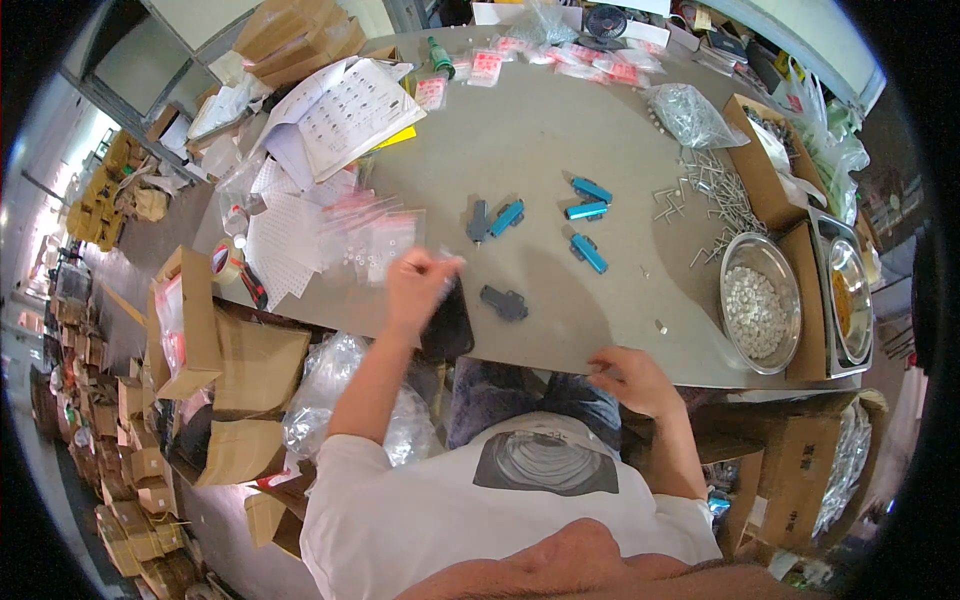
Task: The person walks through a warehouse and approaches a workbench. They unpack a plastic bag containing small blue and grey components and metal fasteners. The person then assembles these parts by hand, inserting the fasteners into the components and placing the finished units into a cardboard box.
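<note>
My left hand (414, 287) is closed in a pinch above the black phone-like slab (450, 325) at the table's front edge. What it grips looks like a small clear plastic bag, blurred against the table. Close by lie small zip bags (390, 240) with white bits inside. My right hand (637, 381) is at the front edge, its fingers curled together; anything in them is hidden. Between and beyond the hands lie blue-and-grey folded tools (587, 253), several in all, with a dark grey piece (503, 303) nearest me and another dark grey one (479, 221) farther off.
A steel bowl of white pieces (757, 310) stands at the right, beside bent metal rods (720, 190) and a cardboard box (770, 160). Printed sheets (340, 115) and a tape roll (226, 264) lie left. Red-marked bags (600, 65) line the back. Open cartons (255, 370) stand below left.
</note>
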The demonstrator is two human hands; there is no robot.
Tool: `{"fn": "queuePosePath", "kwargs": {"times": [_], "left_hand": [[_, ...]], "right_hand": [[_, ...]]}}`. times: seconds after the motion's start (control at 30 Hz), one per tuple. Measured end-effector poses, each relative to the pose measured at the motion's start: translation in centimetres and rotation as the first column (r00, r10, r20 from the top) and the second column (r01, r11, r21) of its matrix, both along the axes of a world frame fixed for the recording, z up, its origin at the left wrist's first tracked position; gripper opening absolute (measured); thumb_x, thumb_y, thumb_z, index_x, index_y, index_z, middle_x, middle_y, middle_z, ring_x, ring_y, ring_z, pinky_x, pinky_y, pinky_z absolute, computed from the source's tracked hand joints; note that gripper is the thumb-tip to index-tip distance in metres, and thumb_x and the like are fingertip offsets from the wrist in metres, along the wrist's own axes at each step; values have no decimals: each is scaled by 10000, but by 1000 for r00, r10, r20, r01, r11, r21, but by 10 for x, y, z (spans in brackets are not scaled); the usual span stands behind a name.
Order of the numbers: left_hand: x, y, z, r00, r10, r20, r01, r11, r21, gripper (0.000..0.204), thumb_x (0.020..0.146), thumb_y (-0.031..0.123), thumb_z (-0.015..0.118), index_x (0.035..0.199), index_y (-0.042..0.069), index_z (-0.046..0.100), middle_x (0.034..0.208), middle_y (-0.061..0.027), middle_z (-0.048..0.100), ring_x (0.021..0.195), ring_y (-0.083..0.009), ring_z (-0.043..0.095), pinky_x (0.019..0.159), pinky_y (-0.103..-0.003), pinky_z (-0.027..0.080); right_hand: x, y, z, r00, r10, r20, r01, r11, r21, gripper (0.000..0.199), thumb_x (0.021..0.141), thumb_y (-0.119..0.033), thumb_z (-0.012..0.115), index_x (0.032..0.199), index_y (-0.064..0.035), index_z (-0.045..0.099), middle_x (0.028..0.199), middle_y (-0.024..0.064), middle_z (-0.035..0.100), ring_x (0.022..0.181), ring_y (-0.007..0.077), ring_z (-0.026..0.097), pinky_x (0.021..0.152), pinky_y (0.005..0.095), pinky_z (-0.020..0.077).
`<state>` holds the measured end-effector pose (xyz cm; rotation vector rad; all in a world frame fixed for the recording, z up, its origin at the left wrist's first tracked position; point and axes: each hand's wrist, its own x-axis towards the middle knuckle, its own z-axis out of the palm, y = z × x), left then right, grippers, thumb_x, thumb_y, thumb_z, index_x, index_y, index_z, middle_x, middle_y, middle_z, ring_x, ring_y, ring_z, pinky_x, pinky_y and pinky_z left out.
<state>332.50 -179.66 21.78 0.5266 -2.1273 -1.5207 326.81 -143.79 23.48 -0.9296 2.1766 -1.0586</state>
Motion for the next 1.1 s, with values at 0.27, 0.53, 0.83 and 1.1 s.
{"fn": "queuePosePath", "kwargs": {"times": [0.27,0.53,0.83,1.1], "left_hand": [[32,120,-24,923,-382,-41,378,883,277,85,783,31,698,804,-13,628,781,-26,611,719,-91,541,631,-243,430],[49,126,-29,939,-333,81,330,943,46,127,735,59,730,834,23,660,687,-57,552,621,-132,516,561,-279,407],[50,119,-33,950,-301,86,313,913,-262,175,684,84,753,827,32,666,741,-117,610,670,-267,599,595,-338,466],[47,120,-22,946,-324,8,317,922,-221,249,650,81,758,878,45,665,801,-121,621,768,-294,610,675,-360,490]], "right_hand": [[17,-52,25,930,-39,-366,-68,959,-274,275,760,-118,713,1018,-89,625,976,123,626,900,347,595,749,413,500],[29,-64,23,871,119,-476,-173,982,-70,298,751,-127,710,1038,-113,632,1039,78,598,954,302,558,810,413,475],[27,-65,29,878,40,-477,-133,978,-163,306,750,-134,710,1043,-100,630,1019,86,587,942,312,556,819,418,471],[24,-68,22,926,155,-343,-215,966,-142,305,764,-164,704,1054,-95,635,1075,109,607,984,336,563,843,418,471]]}}
